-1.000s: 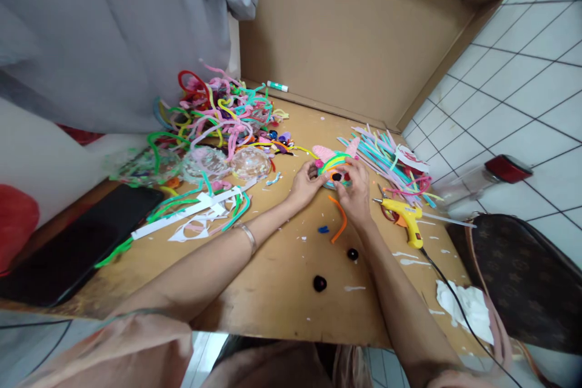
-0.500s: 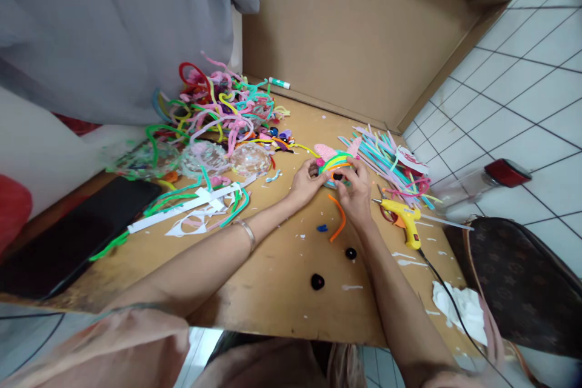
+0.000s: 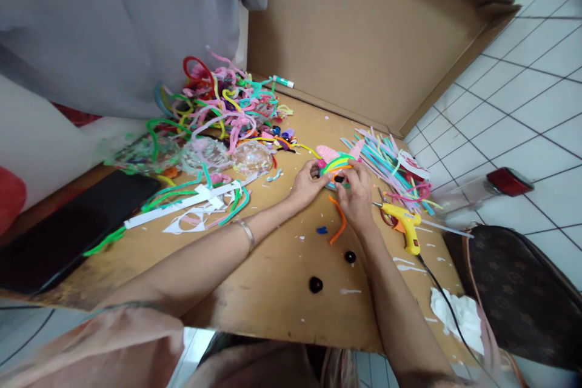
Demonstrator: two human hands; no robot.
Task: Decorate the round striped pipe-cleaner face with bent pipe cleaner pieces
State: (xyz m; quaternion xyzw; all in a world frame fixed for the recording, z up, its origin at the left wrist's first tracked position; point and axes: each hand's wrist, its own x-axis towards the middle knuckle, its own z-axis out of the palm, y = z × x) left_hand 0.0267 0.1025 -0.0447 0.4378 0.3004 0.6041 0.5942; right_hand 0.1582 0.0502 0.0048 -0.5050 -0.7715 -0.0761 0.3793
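Both my hands meet over a small multicoloured pipe-cleaner craft piece (image 3: 335, 163) on the wooden table (image 3: 273, 279). My left hand (image 3: 308, 182) pinches its left side with curled fingers. My right hand (image 3: 357, 194) grips its right side, and a small black pom-pom (image 3: 339, 179) sits on the piece by my fingertips. An orange pipe cleaner (image 3: 339, 221) trails from the piece toward me beside my right wrist. Two black pom-poms (image 3: 350, 256) (image 3: 315, 284) lie loose nearer the table's front edge.
A tangled heap of pipe cleaners (image 3: 218, 106) lies at the back left, a bundle of straight ones (image 3: 386, 160) at the right. A yellow glue gun (image 3: 404, 221) with its cord lies right of my hand. A brown handbag (image 3: 518, 291), a cardboard sheet (image 3: 364, 30) and a black tablet (image 3: 73, 230) surround the table.
My hands stay on the craft piece with only small finger shifts. The camera view has drifted slightly.
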